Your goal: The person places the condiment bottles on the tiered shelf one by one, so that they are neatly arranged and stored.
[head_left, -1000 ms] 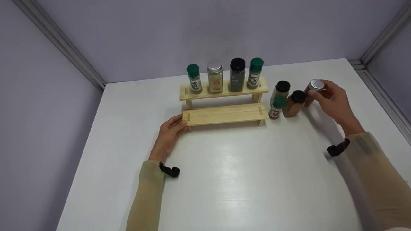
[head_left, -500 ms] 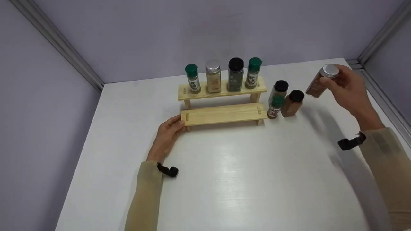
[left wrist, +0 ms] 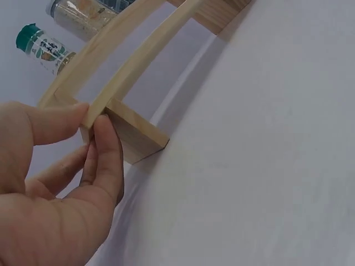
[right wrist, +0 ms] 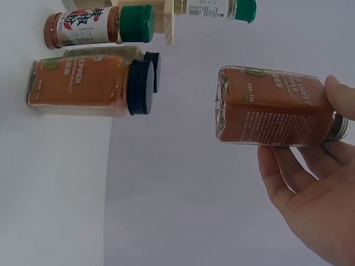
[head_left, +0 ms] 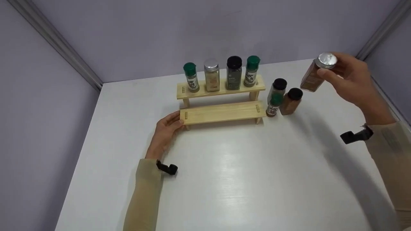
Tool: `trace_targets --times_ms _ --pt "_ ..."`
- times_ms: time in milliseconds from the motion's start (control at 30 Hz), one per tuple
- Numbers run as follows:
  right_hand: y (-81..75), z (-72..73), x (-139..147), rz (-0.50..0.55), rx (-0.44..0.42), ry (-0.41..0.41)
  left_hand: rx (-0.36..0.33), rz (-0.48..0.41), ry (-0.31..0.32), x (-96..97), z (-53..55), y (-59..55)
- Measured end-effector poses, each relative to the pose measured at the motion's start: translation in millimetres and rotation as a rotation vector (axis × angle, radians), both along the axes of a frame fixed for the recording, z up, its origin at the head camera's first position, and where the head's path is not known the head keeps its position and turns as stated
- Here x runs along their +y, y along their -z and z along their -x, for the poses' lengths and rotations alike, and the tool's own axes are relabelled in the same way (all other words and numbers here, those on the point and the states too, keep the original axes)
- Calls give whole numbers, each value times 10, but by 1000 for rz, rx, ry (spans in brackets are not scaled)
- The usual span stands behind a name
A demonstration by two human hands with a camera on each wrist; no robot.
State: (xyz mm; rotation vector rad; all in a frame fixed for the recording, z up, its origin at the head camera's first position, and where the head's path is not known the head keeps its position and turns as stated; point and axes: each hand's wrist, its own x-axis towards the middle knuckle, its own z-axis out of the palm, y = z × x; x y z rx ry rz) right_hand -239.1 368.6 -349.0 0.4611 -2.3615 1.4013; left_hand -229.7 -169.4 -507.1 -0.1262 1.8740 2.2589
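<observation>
My left hand (head_left: 165,131) pinches the left end of the lower board of a two-tier wooden spice rack (head_left: 221,114); the left wrist view shows thumb and fingers on either side of the board (left wrist: 141,61). High at the right, my right hand (head_left: 351,78) grips a silver-capped jar of red sweet pepper (right wrist: 272,108), slightly tilted and off the table. On the upper tier stand a green-capped bottle (head_left: 191,78), a silver-capped jar (head_left: 212,77), a black-capped jar (head_left: 234,73) and another green-capped bottle (head_left: 251,72). The lower tier bears no jars.
Just right of the rack, a black-capped jar of orange-red powder (head_left: 290,102), a second black-capped jar (head_left: 278,86) and a small green-capped bottle (head_left: 274,106) stand close together on the white table (head_left: 231,179). A pale wall (head_left: 144,38) rises behind.
My right hand has lifted the red sweet pepper jar off the table and carried it up and slightly right. My left hand stays on the rack.
</observation>
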Motion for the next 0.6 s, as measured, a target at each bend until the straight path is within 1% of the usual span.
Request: trace_targets --times_ms 67,167,367,500,600 --pt "-18 11 -85 -22 16 -23 12 37 -7 3 9 -22" --pt "-30 24 -217 -54 33 -61 12 64 -12 8 12 -41" --pt "-79 29 -463 -74 -20 -98 -8 91 -27 34 2 -61" --pt "-122 39 -625 -89 -54 -129 -26 87 -33 42 0 -73" --pt "-140 54 -745 -105 -55 -167 -27 82 -31 44 2 -77"
